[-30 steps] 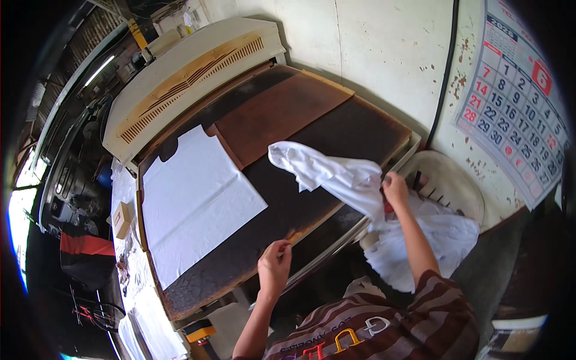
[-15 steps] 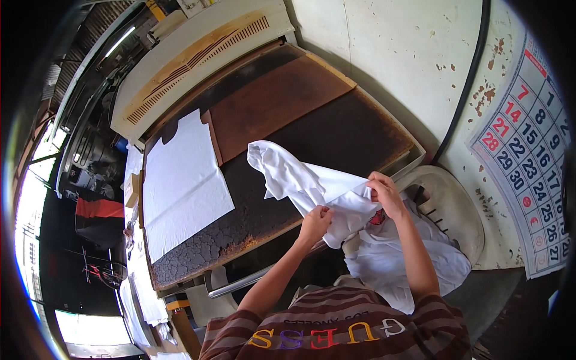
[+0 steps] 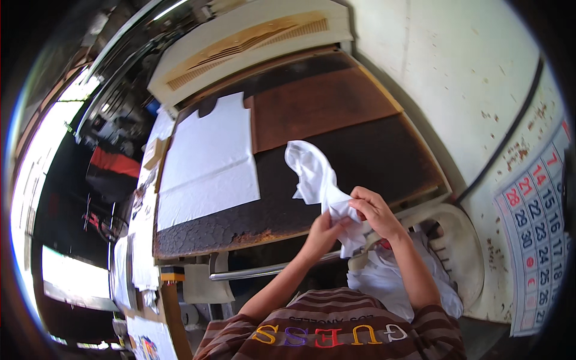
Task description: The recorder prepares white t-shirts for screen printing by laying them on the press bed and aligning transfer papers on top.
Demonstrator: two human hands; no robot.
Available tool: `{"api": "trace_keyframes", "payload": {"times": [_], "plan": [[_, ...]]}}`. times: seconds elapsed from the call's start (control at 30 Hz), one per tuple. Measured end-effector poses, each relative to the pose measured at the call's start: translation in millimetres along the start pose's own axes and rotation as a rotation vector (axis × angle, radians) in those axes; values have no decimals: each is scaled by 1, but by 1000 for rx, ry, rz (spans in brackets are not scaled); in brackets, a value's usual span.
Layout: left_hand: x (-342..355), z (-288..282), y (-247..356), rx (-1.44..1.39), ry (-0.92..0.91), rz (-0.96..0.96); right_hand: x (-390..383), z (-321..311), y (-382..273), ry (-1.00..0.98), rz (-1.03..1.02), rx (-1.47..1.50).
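Stage of work with white cloth at a wide, dark, worn table (image 3: 372,162). One flat white piece (image 3: 210,159), notched along its far edge like a garment panel, lies spread on the left part of the table, with a crease running across it; as far as can be judged, this portion is laid out. Just beside it, toward the back, lies a brown sheet (image 3: 324,111). A second item, the bunched white cloth (image 3: 313,174), is raised over the table's front edge and is twisted and gathered; it appears not yet spread. The right hand (image 3: 377,213) has its fingers closed in a pinch on this cloth; the left hand (image 3: 323,237), just beside it, has its fingers curled and closed on a lower fold. Whether the cloth's far end touches the table cannot be told. The beige chair (image 3: 471,246) at right serves as the holder: on its seat rests a loose white cloth heap (image 3: 384,279), partly behind the right forearm, presumably work left to handle, though its number of pieces cannot be counted. A small box (image 3: 154,153) stands by the table's left edge; its contents do not show. A metal bar (image 3: 264,273) runs below the front edge.
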State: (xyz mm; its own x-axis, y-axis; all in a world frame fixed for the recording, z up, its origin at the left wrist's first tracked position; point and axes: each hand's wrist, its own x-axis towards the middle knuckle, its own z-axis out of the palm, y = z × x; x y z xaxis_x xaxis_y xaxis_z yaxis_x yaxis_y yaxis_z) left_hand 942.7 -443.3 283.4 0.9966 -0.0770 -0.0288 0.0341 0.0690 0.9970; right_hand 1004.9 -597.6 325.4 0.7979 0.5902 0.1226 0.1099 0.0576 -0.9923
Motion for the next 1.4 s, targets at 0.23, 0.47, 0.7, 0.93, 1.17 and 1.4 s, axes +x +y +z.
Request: {"api": "trace_keyframes", "payload": {"times": [0.23, 0.47, 0.7, 0.93, 1.17, 1.4], "plan": [[-26, -84, 32, 86, 174, -83, 28, -10, -21, 342, -51, 402], [-55, -236, 104, -249, 696, 42, 54, -88, -94, 334, -255, 597], [-63, -271, 208, 420, 873, 397, 79, -77, -147, 305, -224, 123], [-46, -322, 274, -34, 760, 412, 105, -94, -226, 574, -391, -32], [-8, -340, 320, -34, 466, 396, 145, -154, -263, 448, -379, 31], [73, -324, 317, -44, 511, 394, 199, -210, -256, 428, -332, -12]]}}
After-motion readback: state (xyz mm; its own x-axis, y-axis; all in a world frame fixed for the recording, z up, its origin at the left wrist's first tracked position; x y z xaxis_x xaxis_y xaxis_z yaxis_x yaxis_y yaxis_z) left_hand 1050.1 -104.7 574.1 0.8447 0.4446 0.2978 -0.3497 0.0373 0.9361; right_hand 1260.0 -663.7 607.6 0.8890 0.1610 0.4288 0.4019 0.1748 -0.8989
